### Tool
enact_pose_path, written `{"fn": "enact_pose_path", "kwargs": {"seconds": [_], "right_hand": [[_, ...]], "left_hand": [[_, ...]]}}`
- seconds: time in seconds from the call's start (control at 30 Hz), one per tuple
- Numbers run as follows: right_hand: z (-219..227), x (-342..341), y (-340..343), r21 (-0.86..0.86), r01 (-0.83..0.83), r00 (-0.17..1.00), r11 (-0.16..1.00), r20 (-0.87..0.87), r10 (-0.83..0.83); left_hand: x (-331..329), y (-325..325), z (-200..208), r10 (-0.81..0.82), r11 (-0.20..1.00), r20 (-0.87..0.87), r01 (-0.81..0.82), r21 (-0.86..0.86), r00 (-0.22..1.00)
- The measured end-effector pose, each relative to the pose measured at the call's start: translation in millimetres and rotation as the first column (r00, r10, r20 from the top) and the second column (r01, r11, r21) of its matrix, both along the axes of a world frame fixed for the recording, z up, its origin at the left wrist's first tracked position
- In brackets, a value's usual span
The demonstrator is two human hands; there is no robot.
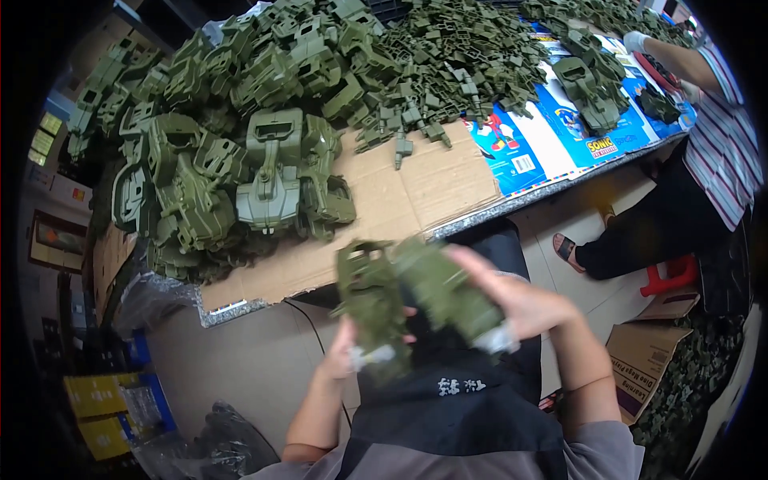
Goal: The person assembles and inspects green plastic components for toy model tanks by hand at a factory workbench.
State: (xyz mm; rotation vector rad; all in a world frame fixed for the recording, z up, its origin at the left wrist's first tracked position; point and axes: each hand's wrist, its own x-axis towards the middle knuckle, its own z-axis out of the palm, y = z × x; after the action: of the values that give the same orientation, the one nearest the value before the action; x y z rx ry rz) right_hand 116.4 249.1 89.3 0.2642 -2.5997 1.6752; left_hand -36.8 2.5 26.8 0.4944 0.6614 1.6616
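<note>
Over my lap, my left hand (pixel 346 344) grips an olive-green plastic toy vehicle shell (pixel 368 296), which stands upright and has an opening near its top. My right hand (pixel 520 302) is closed round a second green plastic shell (pixel 450 290), tilted to the left and smeared by motion. The two shells are side by side at their upper ends; whether they touch I cannot tell. White coverings show on fingers of both hands. Just beyond, finished-looking green toy vehicle bodies (pixel 270 172) lie stacked on the cardboard-covered table (pixel 416 188).
A heap of small green parts (pixel 456 60) fills the table's back. Blue printed sheets (pixel 524 152) cover its right, under more vehicle bodies (pixel 590 92). A co-worker in a striped shirt (pixel 724 144) stands at the right. A red stool (pixel 670 274) and a cardboard box (pixel 640 360) are on the floor.
</note>
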Motion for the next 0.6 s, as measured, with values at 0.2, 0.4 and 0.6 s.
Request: {"fn": "enact_pose_path", "kwargs": {"seconds": [0.2, 0.4, 0.6], "right_hand": [[27.2, -63.2, 48.1, 0.469, 0.316, 0.943, 0.825, -0.064, -0.325], [-19.8, -127.0, 84.0, 0.306, 0.450, 0.870, 0.839, -0.363, -0.335], [-75.4, -151.6, 131.4, 0.457, 0.765, 0.619, 0.454, -0.327, -0.714]], "left_hand": [[-10.9, -20.6, -2.9, -0.060, 0.956, 0.083, 0.082, -0.282, 0.995], [-0.1, -29.6, -46.7, 0.157, 0.967, 0.042, -0.145, -0.208, 0.987], [7.6, -18.1, -58.7, 0.079, 0.865, -0.046, -0.091, -0.493, 0.996]]}}
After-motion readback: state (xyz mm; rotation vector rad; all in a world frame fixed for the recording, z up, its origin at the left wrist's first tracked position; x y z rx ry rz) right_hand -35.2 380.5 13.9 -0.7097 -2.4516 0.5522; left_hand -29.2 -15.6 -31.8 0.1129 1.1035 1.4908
